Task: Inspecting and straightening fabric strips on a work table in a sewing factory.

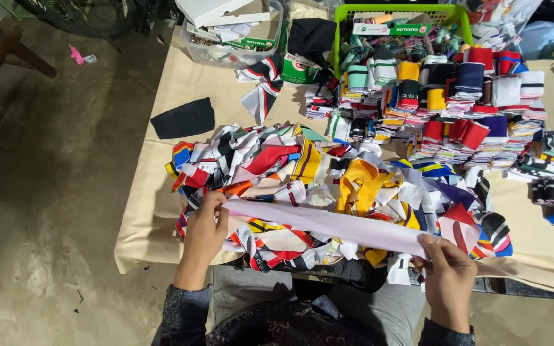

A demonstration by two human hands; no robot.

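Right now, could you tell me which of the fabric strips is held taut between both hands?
The long pale pink strip: the left hand and right hand pinch its ends, while the other multicoloured strips lie loose in the heap.

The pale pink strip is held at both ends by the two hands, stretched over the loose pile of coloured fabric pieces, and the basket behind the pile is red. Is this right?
Not quite: the basket is green, not red, as the head view shows. The rest holds: the left hand and right hand hold the pale pink strip at its ends, stretched over the loose pile of coloured fabric pieces.
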